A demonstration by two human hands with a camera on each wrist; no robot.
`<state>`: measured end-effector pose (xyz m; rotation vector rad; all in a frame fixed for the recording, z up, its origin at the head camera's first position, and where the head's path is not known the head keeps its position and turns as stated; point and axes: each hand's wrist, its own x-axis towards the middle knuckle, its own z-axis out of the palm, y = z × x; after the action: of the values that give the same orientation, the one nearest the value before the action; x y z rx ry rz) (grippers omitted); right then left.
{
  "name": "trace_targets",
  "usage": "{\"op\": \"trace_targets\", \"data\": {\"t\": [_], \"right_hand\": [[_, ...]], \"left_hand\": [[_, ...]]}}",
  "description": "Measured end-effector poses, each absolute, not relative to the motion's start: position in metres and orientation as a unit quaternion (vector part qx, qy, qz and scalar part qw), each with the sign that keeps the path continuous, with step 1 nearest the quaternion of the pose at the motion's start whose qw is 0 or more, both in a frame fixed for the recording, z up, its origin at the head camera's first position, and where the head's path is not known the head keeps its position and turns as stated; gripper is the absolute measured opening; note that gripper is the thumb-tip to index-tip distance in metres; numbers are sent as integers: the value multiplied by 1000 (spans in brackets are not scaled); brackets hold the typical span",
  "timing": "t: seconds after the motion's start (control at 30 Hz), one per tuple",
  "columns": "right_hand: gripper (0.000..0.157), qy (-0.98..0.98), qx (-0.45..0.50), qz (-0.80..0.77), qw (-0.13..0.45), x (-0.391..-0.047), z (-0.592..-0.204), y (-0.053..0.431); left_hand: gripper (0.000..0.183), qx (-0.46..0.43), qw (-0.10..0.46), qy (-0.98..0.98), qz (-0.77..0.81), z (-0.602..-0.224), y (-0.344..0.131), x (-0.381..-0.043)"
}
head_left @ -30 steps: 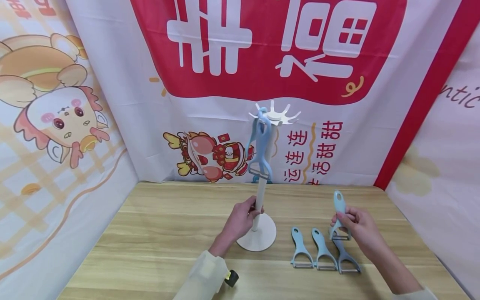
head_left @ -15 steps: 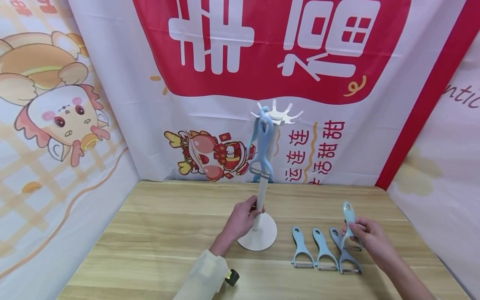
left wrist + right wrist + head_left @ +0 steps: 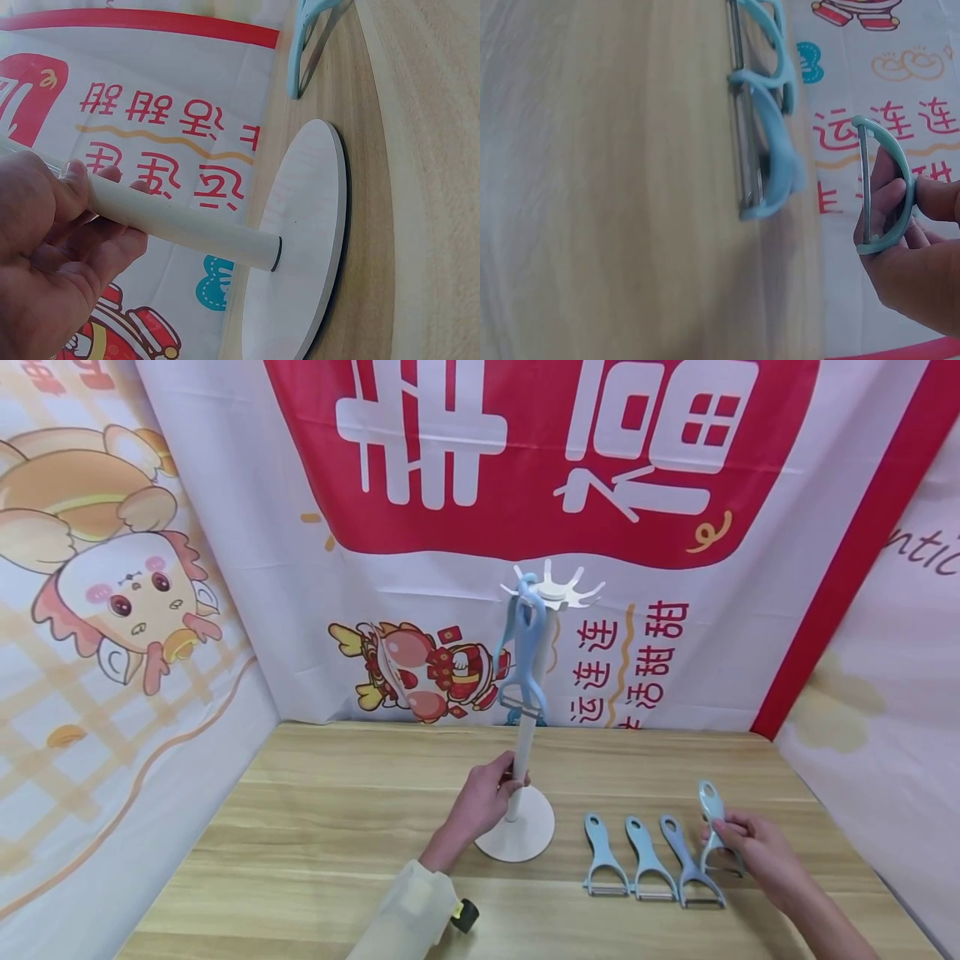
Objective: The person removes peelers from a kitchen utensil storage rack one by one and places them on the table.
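My left hand grips the white pole of an upright stand, just above its round base. Light-blue peelers hang from the stand's spoked top. My right hand pinches a pale-blue peeler by its handle, blade end toward me, at the right end of a row. In the right wrist view, the thumb and fingers close on that peeler. Lying in the row on the table are two pale-blue peelers and a darker blue peeler nearest the held one.
The wooden table runs back to a white and red printed cloth. Printed cloths also flank it on the left and right. A small black object with a yellow mark sits by the left sleeve.
My right hand has carried its peeler rightward and down, from over the darker blue peeler to beside it. My left hand and the stand have stayed in place.
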<state>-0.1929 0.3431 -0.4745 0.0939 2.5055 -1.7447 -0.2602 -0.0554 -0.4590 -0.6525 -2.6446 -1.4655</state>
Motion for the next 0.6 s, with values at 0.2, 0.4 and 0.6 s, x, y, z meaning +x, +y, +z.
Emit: {"op": "trace_targets", "data": {"t": [0.2, 0.4, 0.6], "right_hand": [[22, 813, 27, -579, 54, -191, -483, 355], [26, 826, 72, -555, 69, -190, -487, 360], [31, 848, 102, -513, 89, -189, -491, 366]], "left_hand": [[16, -214, 29, -855, -471, -459, -56, -261], [17, -215, 25, -854, -473, -458, -56, -260], [17, -218, 29, -854, -471, -459, -56, -261]]}}
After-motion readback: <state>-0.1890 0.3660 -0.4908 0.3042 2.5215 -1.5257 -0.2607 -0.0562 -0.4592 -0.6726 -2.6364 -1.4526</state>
